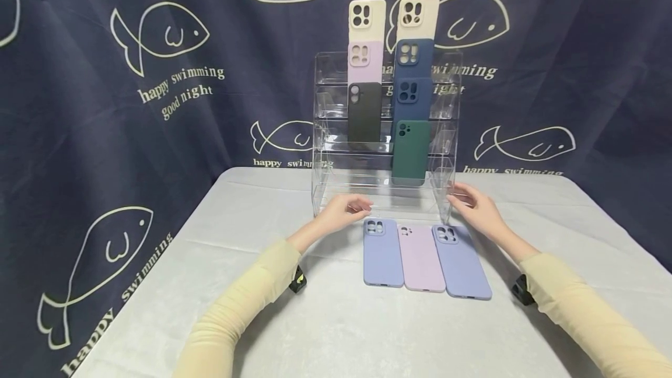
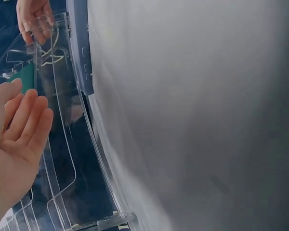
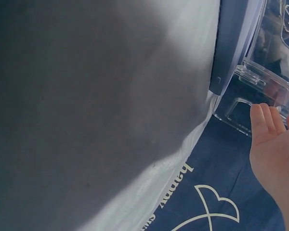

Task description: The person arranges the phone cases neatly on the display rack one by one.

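Observation:
A clear acrylic tiered stand (image 1: 378,197) holds several phone cases, with a green case (image 1: 411,153) and a black case (image 1: 364,112) lowest in their columns. In front of it on the table lie a periwinkle case (image 1: 383,258), a lilac case (image 1: 422,261) and a second periwinkle case (image 1: 464,267). My left hand (image 1: 343,213) hovers by the stand's front lower tier, fingers loosely bent and holding nothing. At the stand's right side panel is my right hand (image 1: 478,210), its relaxed fingertips right at the panel's edge. In the right wrist view its fingers (image 3: 267,120) look nearly straight.
Higher on the stand are two cream cases, the left one (image 1: 374,29) above a pale lilac case (image 1: 364,66), the right one above two navy cases. A pale cloth covers the table (image 1: 315,331). Behind hangs a dark blue curtain (image 1: 236,45) with fish drawings.

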A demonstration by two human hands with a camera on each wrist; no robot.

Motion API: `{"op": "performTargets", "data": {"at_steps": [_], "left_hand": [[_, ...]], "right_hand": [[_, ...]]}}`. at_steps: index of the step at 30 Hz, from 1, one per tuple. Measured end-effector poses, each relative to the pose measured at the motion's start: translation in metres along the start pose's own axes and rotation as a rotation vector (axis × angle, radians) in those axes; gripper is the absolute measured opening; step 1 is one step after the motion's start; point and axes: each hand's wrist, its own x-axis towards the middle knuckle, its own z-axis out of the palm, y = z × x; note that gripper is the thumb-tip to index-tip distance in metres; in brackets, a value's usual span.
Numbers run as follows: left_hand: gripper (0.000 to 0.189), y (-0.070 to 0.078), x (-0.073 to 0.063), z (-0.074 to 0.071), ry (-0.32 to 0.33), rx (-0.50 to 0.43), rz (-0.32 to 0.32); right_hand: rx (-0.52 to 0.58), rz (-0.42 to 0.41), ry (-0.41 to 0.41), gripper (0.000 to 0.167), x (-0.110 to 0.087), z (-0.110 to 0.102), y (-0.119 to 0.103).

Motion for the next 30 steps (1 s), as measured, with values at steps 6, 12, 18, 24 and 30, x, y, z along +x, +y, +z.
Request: {"op": "performTargets", "data": {"at_steps": [6,12,18,24,30], "left_hand": [[0.031,-0.0029,-0.0009,0.0025,-0.096,0.025,-0.037],[0.03,-0.0029,-0.005,0.0038,-0.202,0.094,-0.061],[0.026,-0.0017,-0.0073,0.0047,-0.26,0.122,-0.078],[0.019,-0.0019,-0.0082,0.005,-0.268,0.112,-0.094],[0.014,-0.0019,-0.0086,0.0055,-0.264,0.096,-0.104]], "right_hand": [[0.005,0.0,-0.004,0.052,-0.0001,-0.0002,-0.0006],[-0.003,0.001,-0.003,0.049,0.001,0.0004,0.0003],[-0.005,-0.005,-0.003,0.049,0.0011,-0.0005,0.0014],[0.006,-0.003,-0.008,0.051,-0.0005,-0.0016,-0.0004],[0.007,0.002,-0.016,0.05,-0.0002,-0.0023,-0.0002]]}}
